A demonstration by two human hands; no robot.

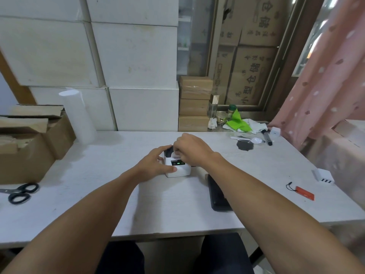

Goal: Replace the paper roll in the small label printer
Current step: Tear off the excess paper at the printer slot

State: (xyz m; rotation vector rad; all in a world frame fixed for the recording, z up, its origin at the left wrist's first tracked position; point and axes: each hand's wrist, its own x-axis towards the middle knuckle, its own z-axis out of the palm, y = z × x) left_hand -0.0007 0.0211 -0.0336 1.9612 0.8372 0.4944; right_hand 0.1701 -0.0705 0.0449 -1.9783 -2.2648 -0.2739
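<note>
White boxes stand stacked behind a pale table [79, 194], and brown cartons fill the corner near a pink curtain [325, 86]. On the table, near its middle, sits the small white label printer [177, 169], with a green light lit on its front panel. Its top looks open at the back, where a dark cavity shows, but the fingers hide most of it.

The left hand [156, 165] wraps around the left side of the printer, with the thumb pressed on the front lower edge and the fingers curled over the top, so it holds the body steady. The right hand [189, 149] comes from above with the fingers bent together at the opening, just behind the panel. It seems to pinch something small there, maybe the paper end or the roll itself, but I cannot tell what is between the fingertips.

I judge that the work is in the middle: the cover seems already lifted, and the hand is busy inside the paper compartment. Whether the old roll is out or the new one is going in, the view does not show. No spare roll is clearly visible on the table. Closing the cover is probably left to do.

Scissors [19, 192] lie far to the left, a black flat device [219, 192] just right of the printer.
</note>
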